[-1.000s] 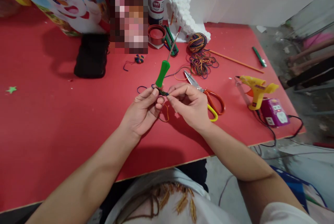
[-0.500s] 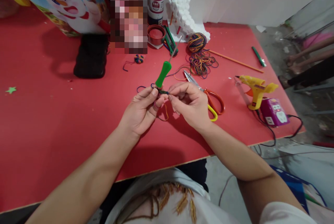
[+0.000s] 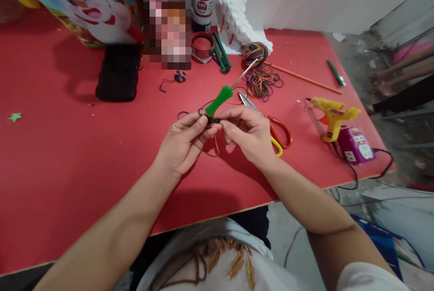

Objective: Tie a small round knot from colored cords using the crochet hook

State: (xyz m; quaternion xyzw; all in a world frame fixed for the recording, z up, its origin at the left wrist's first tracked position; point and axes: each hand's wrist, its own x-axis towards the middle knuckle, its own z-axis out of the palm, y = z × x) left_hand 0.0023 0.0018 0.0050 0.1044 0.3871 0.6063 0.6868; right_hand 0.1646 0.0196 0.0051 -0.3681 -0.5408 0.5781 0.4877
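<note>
My left hand (image 3: 185, 144) is closed, thumb against fingers, on a small dark piece of knotted yarn (image 3: 213, 120). My right hand (image 3: 249, 135) pinches the right end of that piece. A green-handled tool (image 3: 219, 100) with a thin metal shaft rises between the hands. Its handle's near end meets the yarn at my left fingertips, and its shaft points up and right, away from me. Whether the fingers grip the handle itself is hidden. Loose strands hang below my left fingers and curl behind them. Scissors (image 3: 280, 132) with orange and yellow handles lie partly behind my right hand.
Beyond the hands lie a multicoloured yarn ball (image 3: 256, 54), tangled yarn (image 3: 264, 84) and a green cutter (image 3: 222, 53). A yellow glue gun (image 3: 334, 114) and a purple box (image 3: 357, 145) stand right. A black case (image 3: 118, 74) lies left. The red table (image 3: 84, 160) ends at right.
The green-handled tool has tilted to the right, its tip now lower and in front of the yarn ball. Both hands stay nearly in place, still pinching the yarn piece.
</note>
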